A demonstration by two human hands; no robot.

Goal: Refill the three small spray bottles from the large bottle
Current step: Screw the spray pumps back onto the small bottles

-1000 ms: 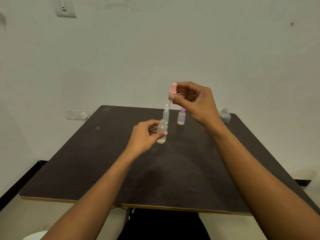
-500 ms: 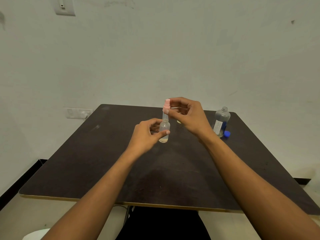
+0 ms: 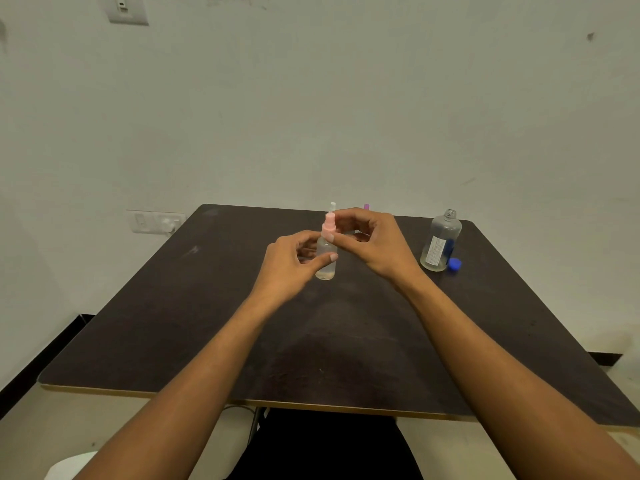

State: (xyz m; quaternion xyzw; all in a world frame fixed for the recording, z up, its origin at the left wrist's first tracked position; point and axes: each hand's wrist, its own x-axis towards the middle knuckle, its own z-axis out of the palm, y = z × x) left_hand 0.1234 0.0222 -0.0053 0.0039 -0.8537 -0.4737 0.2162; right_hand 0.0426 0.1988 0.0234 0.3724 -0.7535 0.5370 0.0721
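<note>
Fingers (image 3: 303, 237) of my left hand (image 3: 287, 263) grip the small bottle (image 3: 325, 271). My right hand (image 3: 374, 242) pinches the pink spray top (image 3: 328, 228) on it

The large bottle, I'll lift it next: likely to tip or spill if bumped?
The large bottle stands tall and upright, so a bump could probably tip it. Its neck is open, blue cap beside it, so it would likely spill.

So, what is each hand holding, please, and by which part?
Left hand grips the small spray bottle at its body; right hand pinches its pink spray cap.
</note>
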